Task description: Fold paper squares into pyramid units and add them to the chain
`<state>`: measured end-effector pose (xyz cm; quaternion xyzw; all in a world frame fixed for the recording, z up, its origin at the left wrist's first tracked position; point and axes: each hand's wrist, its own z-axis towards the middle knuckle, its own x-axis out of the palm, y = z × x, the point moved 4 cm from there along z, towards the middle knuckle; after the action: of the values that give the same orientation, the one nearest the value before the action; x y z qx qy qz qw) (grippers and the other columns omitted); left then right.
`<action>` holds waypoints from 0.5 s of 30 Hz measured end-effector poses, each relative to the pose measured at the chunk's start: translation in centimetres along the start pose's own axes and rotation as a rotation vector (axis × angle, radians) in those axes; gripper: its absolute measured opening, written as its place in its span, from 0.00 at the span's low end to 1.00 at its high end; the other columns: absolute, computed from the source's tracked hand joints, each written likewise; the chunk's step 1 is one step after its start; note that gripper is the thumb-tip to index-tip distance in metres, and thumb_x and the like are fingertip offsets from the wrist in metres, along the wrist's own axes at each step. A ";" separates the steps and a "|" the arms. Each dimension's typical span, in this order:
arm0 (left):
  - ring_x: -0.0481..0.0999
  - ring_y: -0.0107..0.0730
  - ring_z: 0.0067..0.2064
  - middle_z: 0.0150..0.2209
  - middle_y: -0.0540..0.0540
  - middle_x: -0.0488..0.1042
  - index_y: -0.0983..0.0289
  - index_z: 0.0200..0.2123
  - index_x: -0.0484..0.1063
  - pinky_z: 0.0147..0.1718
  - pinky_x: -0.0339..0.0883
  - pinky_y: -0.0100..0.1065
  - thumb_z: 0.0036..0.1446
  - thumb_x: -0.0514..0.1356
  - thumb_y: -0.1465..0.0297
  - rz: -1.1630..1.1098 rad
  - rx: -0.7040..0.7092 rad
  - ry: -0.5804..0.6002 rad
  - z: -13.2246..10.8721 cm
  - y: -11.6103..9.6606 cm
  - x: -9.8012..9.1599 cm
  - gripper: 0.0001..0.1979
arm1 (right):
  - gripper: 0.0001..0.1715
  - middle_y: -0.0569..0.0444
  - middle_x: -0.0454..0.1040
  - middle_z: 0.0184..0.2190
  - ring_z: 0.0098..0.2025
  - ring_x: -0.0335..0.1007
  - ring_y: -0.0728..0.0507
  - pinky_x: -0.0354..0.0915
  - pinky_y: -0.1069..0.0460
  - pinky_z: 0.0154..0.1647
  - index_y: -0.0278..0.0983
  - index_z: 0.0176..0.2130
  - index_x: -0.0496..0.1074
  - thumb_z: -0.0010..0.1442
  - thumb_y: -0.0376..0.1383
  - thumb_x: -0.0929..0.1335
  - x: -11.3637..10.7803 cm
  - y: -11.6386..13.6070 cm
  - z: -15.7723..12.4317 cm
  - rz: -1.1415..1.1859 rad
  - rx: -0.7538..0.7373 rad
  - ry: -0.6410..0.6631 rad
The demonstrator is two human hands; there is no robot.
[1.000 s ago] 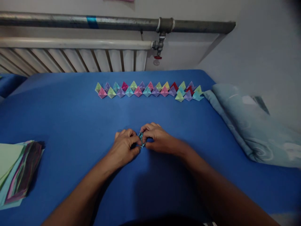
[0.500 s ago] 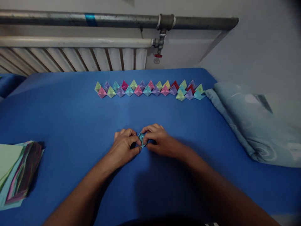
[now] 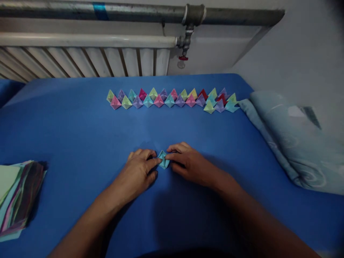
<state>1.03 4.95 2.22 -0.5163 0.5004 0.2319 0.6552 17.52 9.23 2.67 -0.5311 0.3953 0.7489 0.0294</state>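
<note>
A small teal folded paper piece point(image 3: 163, 159) lies on the blue sheet point(image 3: 80, 122) between my two hands. My left hand point(image 3: 139, 172) pinches its left side with curled fingers. My right hand point(image 3: 185, 163) pinches its right side, fingertips meeting the paper. Farther back, a double row of several folded paper shapes point(image 3: 172, 99) in pink, green, purple, teal, yellow and red runs across the sheet.
A stack of coloured paper squares point(image 3: 16, 193) sits at the left edge. A pale blue patterned pillow point(image 3: 292, 139) lies at the right. Behind the bed stand a white radiator point(image 3: 86, 61) and a grey pipe point(image 3: 134, 12) with a red valve.
The teal piece now lies flatter and more exposed between my fingertips. My hands have spread slightly apart. The view has tilted a little downward.
</note>
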 end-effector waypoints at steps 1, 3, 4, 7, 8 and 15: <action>0.68 0.43 0.50 0.50 0.56 0.71 0.55 0.51 0.73 0.46 0.63 0.46 0.56 0.58 0.74 0.031 0.008 0.006 -0.1 -0.1 0.0 0.19 | 0.13 0.45 0.72 0.46 0.47 0.66 0.42 0.64 0.45 0.49 0.36 0.44 0.75 0.60 0.28 0.66 0.0 0.2 0.0 -0.030 -0.005 0.018; 0.68 0.44 0.50 0.51 0.57 0.71 0.56 0.52 0.72 0.46 0.63 0.46 0.57 0.58 0.74 0.087 0.015 0.015 -0.1 -0.4 0.0 0.20 | 0.13 0.44 0.72 0.47 0.46 0.66 0.41 0.65 0.44 0.48 0.35 0.45 0.75 0.61 0.28 0.65 0.2 0.7 -0.1 -0.101 -0.005 0.055; 0.68 0.44 0.50 0.51 0.57 0.71 0.57 0.53 0.72 0.45 0.64 0.46 0.57 0.58 0.74 0.113 0.017 0.020 -0.1 -0.6 0.0 0.20 | 0.13 0.43 0.72 0.48 0.46 0.66 0.41 0.65 0.44 0.48 0.34 0.46 0.75 0.61 0.28 0.65 0.3 0.9 -0.2 -0.142 0.000 0.071; 0.68 0.45 0.49 0.51 0.57 0.72 0.57 0.52 0.73 0.44 0.65 0.46 0.58 0.56 0.74 0.166 0.021 0.029 -0.1 -0.9 -0.1 0.19 | 0.14 0.41 0.72 0.47 0.44 0.66 0.41 0.65 0.43 0.47 0.33 0.46 0.74 0.62 0.27 0.63 0.7 1.4 -0.4 -0.246 0.029 0.093; 0.68 0.45 0.49 0.51 0.57 0.72 0.57 0.52 0.73 0.44 0.65 0.46 0.58 0.56 0.74 0.168 0.022 0.031 0.0 -0.9 -0.1 0.19 | 0.15 0.41 0.72 0.47 0.43 0.66 0.41 0.65 0.43 0.47 0.33 0.46 0.73 0.62 0.27 0.63 0.7 1.5 -0.5 -0.256 0.037 0.093; 0.69 0.42 0.47 0.50 0.56 0.72 0.59 0.53 0.72 0.45 0.65 0.45 0.58 0.56 0.74 0.158 0.023 0.026 0.1 -0.7 -0.3 0.19 | 0.19 0.45 0.71 0.48 0.45 0.64 0.42 0.64 0.45 0.49 0.34 0.49 0.72 0.61 0.24 0.63 0.9 1.0 -0.4 -0.187 0.061 0.081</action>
<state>1.56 4.80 2.81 -0.4706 0.5506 0.2704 0.6343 16.98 7.91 2.45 -0.5944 0.3675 0.7083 0.0995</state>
